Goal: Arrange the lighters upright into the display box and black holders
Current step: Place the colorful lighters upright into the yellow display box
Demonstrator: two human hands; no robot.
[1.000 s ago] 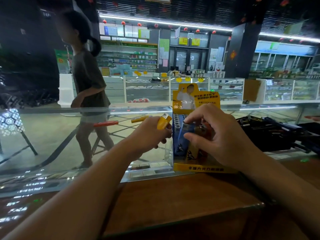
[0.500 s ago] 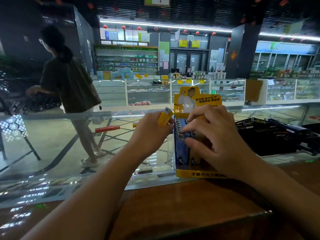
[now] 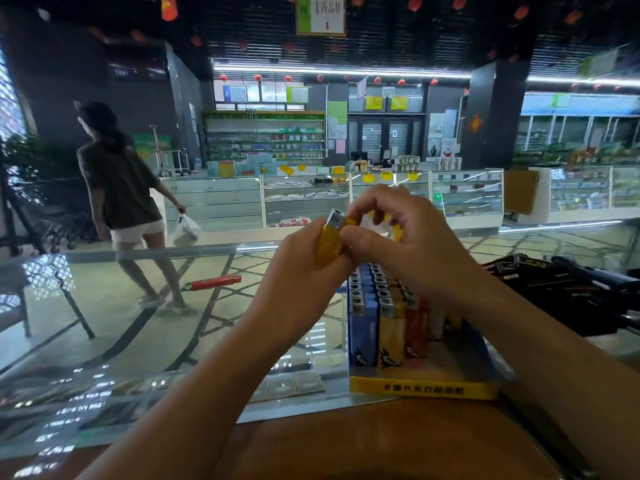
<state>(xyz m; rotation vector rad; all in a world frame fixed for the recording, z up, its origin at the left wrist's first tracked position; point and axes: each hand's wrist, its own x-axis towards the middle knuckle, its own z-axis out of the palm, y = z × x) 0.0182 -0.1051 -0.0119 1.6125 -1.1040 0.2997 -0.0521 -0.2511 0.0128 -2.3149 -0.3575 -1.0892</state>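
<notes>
yellow lighter [image 3: 329,242]: metal cap up, tilting
left hand [image 3: 304,268]: gripping its body
right hand [image 3: 408,237]: pinching it near the cap
display box [image 3: 422,388]: at 6 o'clock, lighters standing upright

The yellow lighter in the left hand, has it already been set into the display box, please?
No, the yellow lighter is held by the left hand above the display box, with the right hand touching it.

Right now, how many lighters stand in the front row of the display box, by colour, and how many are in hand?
Blue lighter: 1
Yellow lighter in box: 1
Red lighter: 1
Yellow lighter in left hand: 1
Total: 4
</notes>
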